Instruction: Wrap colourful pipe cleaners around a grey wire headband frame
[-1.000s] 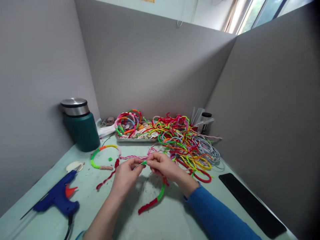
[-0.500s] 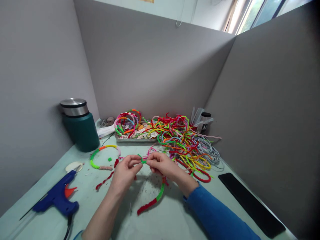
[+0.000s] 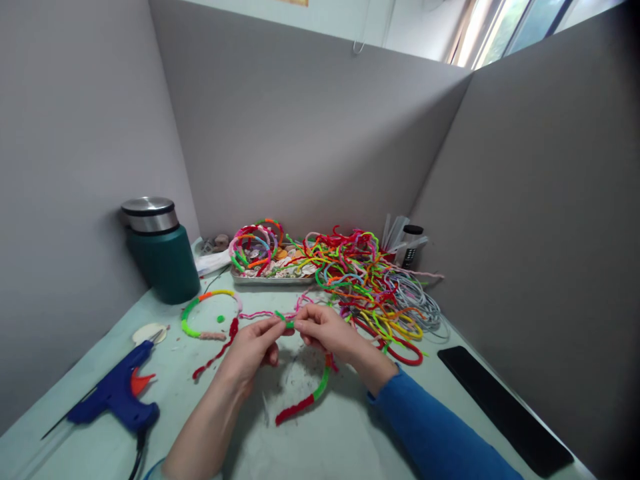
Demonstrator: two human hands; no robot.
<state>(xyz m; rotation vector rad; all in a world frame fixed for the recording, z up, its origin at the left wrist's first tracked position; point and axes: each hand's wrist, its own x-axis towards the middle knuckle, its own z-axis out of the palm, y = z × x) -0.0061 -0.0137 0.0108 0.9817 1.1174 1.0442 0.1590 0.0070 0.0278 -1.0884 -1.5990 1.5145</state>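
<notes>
My left hand (image 3: 250,350) and my right hand (image 3: 326,331) meet over the middle of the pale table, both pinching the green tip of a pipe cleaner (image 3: 286,321). A green and red wrapped strip (image 3: 306,400) curves down from under my right hand onto the table. A red twisted piece (image 3: 216,352) lies just left of my left hand. A half-wrapped hoop in green, orange, yellow and pink (image 3: 207,313) lies farther left.
A blue glue gun (image 3: 113,395) lies at the front left, a green flask (image 3: 161,250) stands behind it. A metal tray (image 3: 270,279) with hoops and a big heap of coloured pipe cleaners (image 3: 365,280) fill the back. A black flat bar (image 3: 503,408) lies at the right.
My left hand's fingers have shifted along the green tip, turning it near my right fingertips. My right hand has barely moved.
</notes>
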